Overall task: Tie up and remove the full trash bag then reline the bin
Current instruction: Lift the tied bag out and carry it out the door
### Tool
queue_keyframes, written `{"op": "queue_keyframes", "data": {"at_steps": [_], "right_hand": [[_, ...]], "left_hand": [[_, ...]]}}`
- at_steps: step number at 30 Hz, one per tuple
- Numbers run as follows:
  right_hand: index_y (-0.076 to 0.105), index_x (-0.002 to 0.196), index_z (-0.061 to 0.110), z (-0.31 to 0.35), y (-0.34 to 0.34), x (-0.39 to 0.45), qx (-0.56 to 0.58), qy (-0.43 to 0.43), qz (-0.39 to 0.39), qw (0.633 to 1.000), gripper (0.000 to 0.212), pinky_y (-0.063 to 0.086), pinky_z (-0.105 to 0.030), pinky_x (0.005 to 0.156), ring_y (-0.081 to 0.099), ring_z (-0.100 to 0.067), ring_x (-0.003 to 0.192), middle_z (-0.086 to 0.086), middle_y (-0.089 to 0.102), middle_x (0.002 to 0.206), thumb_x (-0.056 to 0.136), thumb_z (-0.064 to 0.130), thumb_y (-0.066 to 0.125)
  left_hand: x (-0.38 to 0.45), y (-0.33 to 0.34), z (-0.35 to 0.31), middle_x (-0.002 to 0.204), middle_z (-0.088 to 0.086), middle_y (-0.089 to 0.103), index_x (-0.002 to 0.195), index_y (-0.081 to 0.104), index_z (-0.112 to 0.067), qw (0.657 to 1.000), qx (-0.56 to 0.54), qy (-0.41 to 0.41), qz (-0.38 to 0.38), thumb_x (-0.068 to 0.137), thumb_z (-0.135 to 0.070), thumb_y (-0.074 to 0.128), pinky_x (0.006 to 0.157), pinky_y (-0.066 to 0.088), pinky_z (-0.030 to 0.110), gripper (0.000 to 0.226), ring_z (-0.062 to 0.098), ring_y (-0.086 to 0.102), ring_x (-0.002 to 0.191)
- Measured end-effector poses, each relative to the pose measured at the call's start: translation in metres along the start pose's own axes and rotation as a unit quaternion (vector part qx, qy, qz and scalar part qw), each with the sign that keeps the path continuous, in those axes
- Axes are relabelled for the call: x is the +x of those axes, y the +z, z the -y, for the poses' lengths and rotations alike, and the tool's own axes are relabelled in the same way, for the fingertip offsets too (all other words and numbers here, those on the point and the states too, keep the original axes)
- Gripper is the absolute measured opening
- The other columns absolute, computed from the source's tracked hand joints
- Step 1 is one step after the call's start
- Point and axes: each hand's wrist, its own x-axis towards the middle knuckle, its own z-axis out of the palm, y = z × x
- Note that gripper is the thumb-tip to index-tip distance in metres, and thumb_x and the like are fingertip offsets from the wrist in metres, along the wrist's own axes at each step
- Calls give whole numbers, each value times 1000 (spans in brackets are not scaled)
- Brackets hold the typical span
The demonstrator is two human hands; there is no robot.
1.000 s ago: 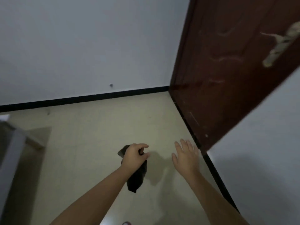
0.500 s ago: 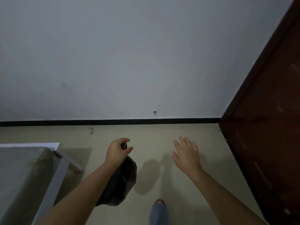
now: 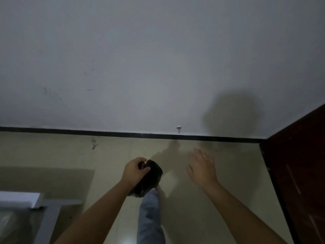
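Observation:
A small black trash bag [image 3: 149, 180] hangs from my left hand [image 3: 134, 171], whose fingers are closed around its gathered top. The bag swings just above the beige floor, in front of my leg in grey trousers [image 3: 150, 215]. My right hand [image 3: 202, 166] is held out to the right of the bag, fingers spread, holding nothing. No bin is in view.
A white wall with a black skirting strip [image 3: 123, 133] lies straight ahead. A dark brown door [image 3: 299, 173] stands at the right. A grey table [image 3: 26, 205] with a plastic-covered top sits at the lower left. Beige floor stretches between them.
The view has turned left and moved closer to the wall; the door has slid to the right edge. The bag has swung up and right in my left hand. My leg has stepped forward.

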Motion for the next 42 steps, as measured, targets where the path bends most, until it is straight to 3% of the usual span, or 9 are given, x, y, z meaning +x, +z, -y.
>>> {"op": "queue_keyframes", "data": {"at_steps": [2, 4, 8, 14, 21, 28, 33, 37, 42], "right_hand": [[64, 82, 13, -1, 13, 46, 22, 20, 14, 999, 36, 55, -38, 67, 65, -28, 84, -10, 72, 83, 61, 30, 41], [63, 88, 11, -1, 27, 82, 37, 44, 25, 998, 34, 54, -41, 70, 65, -30, 85, -12, 72, 85, 63, 29, 47], [70, 89, 11, -5, 67, 153, 62, 95, 65, 991, 46, 57, -47, 65, 71, -29, 84, -12, 75, 91, 69, 32, 34], [70, 90, 10, -18, 162, 246, 80, 125, 64, 987, 55, 57, -48, 64, 71, -29, 85, -13, 75, 91, 89, 36, 21], [67, 96, 8, -27, 243, 302, 88, 119, 81, 986, 49, 56, -51, 69, 69, -33, 91, -17, 73, 98, 72, 35, 34], [67, 98, 9, -40, 238, 297, 103, 126, 69, 984, 51, 55, -53, 70, 68, -33, 92, -16, 72, 100, 72, 37, 34], [66, 100, 6, -74, 178, 270, 126, 200, 20, 971, 51, 53, -56, 72, 67, -35, 94, -18, 72, 102, 74, 38, 35], [66, 100, 7, -114, 109, 219, 108, 301, -34, 947, 51, 53, -55, 73, 67, -34, 95, -18, 72, 102, 74, 38, 35], [65, 102, 4, -133, 31, 123, 105, 454, -84, 881, 44, 51, -57, 77, 65, -37, 100, -20, 70, 106, 76, 34, 45]], "left_hand": [[56, 1, -6, 108, 17, 64, 114, 56, -5, 998, 30, -2, 54, 82, -12, 61, 84, 41, 25, 33, 28, 58, 103], [105, 6, -14, 121, 16, 60, 119, 53, -7, 992, 70, -1, 108, 84, -13, 60, 85, 42, 24, 37, 27, 56, 110], [207, 27, -26, 127, 17, 56, 123, 49, -6, 979, 103, -10, 177, 85, -13, 58, 92, 41, 24, 40, 26, 53, 115], [340, 82, -7, 124, 20, 58, 117, 54, -1, 979, 89, -28, 179, 83, -9, 61, 95, 41, 31, 36, 30, 53, 115], [425, 122, 30, 120, 20, 59, 111, 60, -3, 978, 153, -22, 137, 81, -8, 63, 94, 41, 32, 31, 33, 54, 111], [424, 141, 13, 131, 21, 49, 123, 51, -8, 947, 304, 51, 92, 85, -16, 55, 99, 40, 44, 39, 37, 44, 120], [381, 153, -59, 141, 16, 42, 125, 49, -8, 900, 353, 220, 129, 90, -19, 49, 109, 29, 46, 37, 32, 33, 133], [335, 162, -133, 154, 2, 21, 136, 32, -18, 840, 391, 333, 176, 94, -25, 36, 116, 14, 39, 42, 22, 10, 143], [247, 168, -210, 156, 0, 13, 140, 21, -22, 750, 430, 449, 227, 95, -34, 32, 117, 10, 43, 48, 23, 3, 144]]}}
